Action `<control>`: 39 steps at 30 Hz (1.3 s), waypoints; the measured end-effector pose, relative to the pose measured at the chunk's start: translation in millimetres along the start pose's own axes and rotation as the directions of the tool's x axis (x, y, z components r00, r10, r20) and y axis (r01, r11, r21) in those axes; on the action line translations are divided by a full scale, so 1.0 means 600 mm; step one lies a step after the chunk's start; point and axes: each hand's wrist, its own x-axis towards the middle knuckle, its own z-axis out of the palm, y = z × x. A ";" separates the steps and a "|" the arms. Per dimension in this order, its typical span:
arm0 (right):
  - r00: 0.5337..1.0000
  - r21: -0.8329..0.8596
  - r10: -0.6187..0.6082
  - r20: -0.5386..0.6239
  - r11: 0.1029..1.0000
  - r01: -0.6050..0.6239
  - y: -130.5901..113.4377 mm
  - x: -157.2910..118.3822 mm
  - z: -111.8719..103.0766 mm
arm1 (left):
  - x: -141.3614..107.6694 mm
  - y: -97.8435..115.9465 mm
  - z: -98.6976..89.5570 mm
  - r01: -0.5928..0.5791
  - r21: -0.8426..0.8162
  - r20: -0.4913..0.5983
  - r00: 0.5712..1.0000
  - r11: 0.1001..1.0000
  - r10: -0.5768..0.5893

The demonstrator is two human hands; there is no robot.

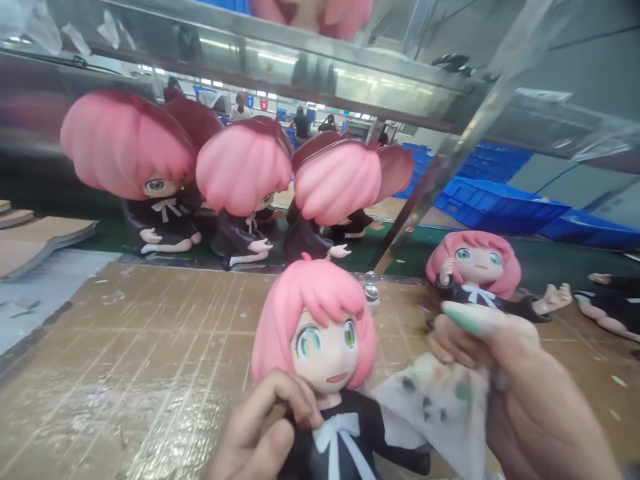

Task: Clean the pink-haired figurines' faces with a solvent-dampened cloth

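A pink-haired figurine [333,353] in a black dress with a white bow stands upright close in front of me. My left hand [270,413] is closed on it, the curled fingers just below its chin at the shoulder. To the right of the figurine, my right hand [520,373] pinches a stained white cloth [440,407] with green and dark spots. One fingertip of that hand is covered in white and green. The cloth hangs down in front of the figurine's arm; whether it touches the arm I cannot tell.
Another figurine [477,267] lies behind my right hand. Several larger pink-haired figurines [245,167] line the green surface beyond the taped cardboard tabletop [150,347]. A slanted metal post [430,187] rises at right. Blue crates [500,200] and distant people are behind; cardboard sheets [45,240] lie left.
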 end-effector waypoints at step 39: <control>0.725 0.071 0.327 0.606 0.886 -0.458 -0.040 0.048 0.049 | 0.202 0.127 0.106 0.246 -0.153 0.193 0.957 0.957 -0.215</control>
